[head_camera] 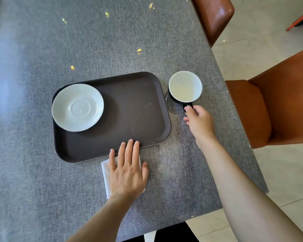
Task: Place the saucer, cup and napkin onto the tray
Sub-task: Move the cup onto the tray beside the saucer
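Beside the tray [147,102], the cup [185,86] stands on the table, the right hand [198,122] pinching its handle; a tilted lift could clip the rim. Left hand [128,169], fingers spread, flattens the napkin [106,173]; the saucer [77,107] already sits aboard.

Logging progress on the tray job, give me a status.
Saucer on tray. Right hand at cup handle, cup off tray. Left hand flat on napkin. Nothing blocking.
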